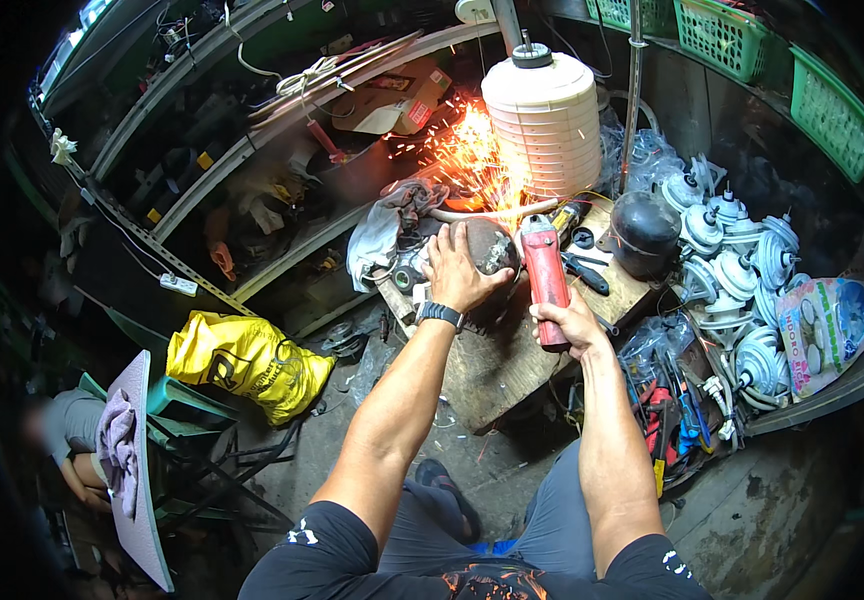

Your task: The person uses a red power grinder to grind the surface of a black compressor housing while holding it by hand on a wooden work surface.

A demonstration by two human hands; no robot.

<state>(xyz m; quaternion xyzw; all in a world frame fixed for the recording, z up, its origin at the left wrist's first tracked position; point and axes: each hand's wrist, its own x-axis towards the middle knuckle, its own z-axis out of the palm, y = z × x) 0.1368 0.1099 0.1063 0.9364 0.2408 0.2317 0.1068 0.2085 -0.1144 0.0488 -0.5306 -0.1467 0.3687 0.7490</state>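
Observation:
My right hand (574,325) is wrapped round the lower body of a red angle grinder (544,268). The tool's head is against or very near a dark, rounded metal casing (490,247), and bright orange sparks (480,150) spray away from there. The contact point itself is hidden. My left hand (458,270) grips the casing from the left, its fingers spread over the top. Both sit over a worn wooden work table (487,385). Right of the grinder lie a dark-handled tool (587,273) and a black domed casing (645,228).
Behind the sparks stands a ribbed white plastic container (540,120). Grey rags (384,232) lie left of the casing. Pale round parts (732,250) are piled at right, above hand tools (677,410). A yellow bag (247,365) rests on the floor; a person (77,440) is at far left.

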